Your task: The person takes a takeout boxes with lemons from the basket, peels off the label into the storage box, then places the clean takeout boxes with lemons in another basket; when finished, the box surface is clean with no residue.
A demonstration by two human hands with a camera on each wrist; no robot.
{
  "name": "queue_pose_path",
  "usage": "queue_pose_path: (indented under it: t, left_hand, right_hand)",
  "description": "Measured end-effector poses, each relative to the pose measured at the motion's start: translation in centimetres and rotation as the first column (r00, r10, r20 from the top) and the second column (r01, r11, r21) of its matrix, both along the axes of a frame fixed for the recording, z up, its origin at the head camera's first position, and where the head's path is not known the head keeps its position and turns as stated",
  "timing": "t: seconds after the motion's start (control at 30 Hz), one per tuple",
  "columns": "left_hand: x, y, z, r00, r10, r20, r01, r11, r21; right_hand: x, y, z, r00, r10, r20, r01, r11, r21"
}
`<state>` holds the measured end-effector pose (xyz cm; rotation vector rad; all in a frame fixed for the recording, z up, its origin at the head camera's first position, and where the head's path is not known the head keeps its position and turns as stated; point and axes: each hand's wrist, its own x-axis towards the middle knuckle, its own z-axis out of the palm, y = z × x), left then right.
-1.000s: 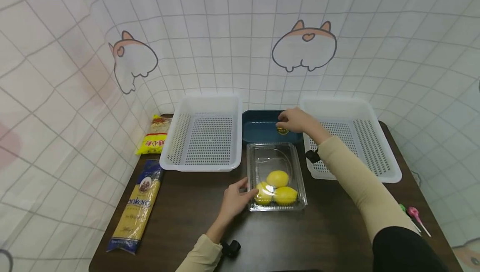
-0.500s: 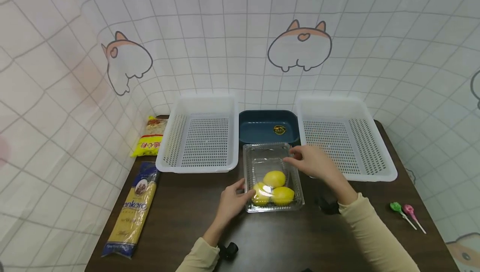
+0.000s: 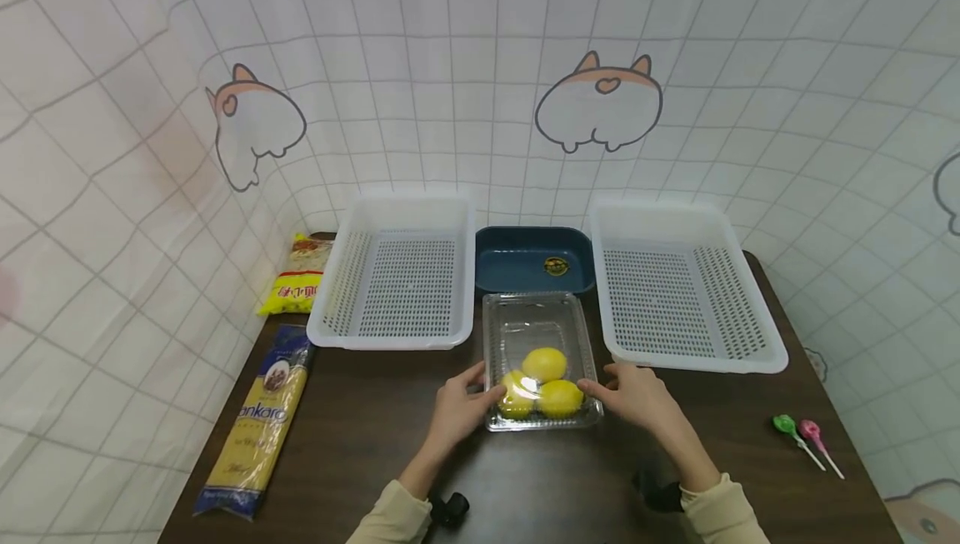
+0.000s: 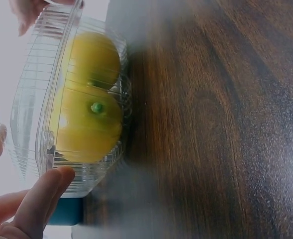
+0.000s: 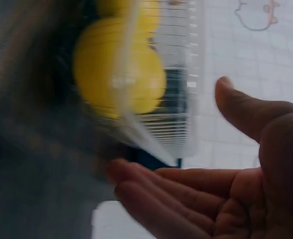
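Note:
A clear plastic container (image 3: 522, 326) lies on the table with its lid down over three yellow lemons (image 3: 561, 399). My left hand (image 3: 456, 409) holds its left side, the thumb over the lid and the fingertips at the rim, as the left wrist view shows beside the lemons (image 4: 89, 124). On the right side, my right hand (image 3: 640, 398) is at the container's near corner with thumb and fingers spread apart. In the blurred right wrist view the right hand (image 5: 245, 184) has straight fingers close to the container's edge (image 5: 151, 142), and nothing is in its grasp.
Behind the container sits a dark blue dish (image 3: 517, 265) with a gold sticker. White perforated baskets stand left (image 3: 390, 340) and right (image 3: 693, 361). A pasta bag (image 3: 258, 419) and a yellow packet (image 3: 296, 281) lie at left, green (image 3: 784, 424) and pink (image 3: 810, 430) lollipops at right.
My right hand has come back from over the blue dish, passing the container's upper right edge, down to its near right side. The left hand has stayed at the left side.

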<state>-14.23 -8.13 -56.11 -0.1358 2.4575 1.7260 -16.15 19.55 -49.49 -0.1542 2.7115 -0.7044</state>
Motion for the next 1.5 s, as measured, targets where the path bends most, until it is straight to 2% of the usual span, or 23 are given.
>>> queue_pose_path:
  t: [0.17,0.3,0.47,0.83,1.03,1.3,1.5]
  left_hand:
    - [0.2,0.1,-0.4,1.0,-0.015,0.002,0.015,1.0,0.004]
    - [0.5,0.1,-0.6,1.0,-0.024,-0.001,0.024,1.0,0.018]
    - [0.5,0.2,-0.5,1.0,-0.015,-0.008,0.015,0.999,0.044]
    - [0.5,0.3,0.1,0.999,-0.021,-0.027,0.021,1.0,0.01]
    - [0.4,0.1,0.4,0.999,-0.013,-0.032,0.013,1.0,-0.026]
    - [0.2,0.0,0.3,0.999,-0.021,-0.036,0.02,0.999,-0.029]
    - [0.3,0.0,1.0,1.0,-0.021,-0.012,0.021,1.0,-0.01]
  right_hand:
    - [0.2,0.2,-1.5,0.997,-0.027,0.072,0.036,0.993,-0.116]
    - [0.4,0.5,-2.6,0.99,-0.053,0.129,0.081,0.971,-0.225]
    - [0.5,0.6,-3.4,0.987,-0.077,0.144,0.119,0.945,-0.304]
    - [0.4,0.5,-3.6,0.983,-0.096,0.157,0.147,0.923,-0.355]
    - [0.4,0.4,-3.3,0.986,-0.076,0.145,0.125,0.924,-0.362]
    - [0.3,0.7,-3.1,0.986,-0.069,0.154,0.123,0.919,-0.376]
    - [0.4,0.8,-2.5,0.986,-0.086,0.141,0.132,0.923,-0.362]
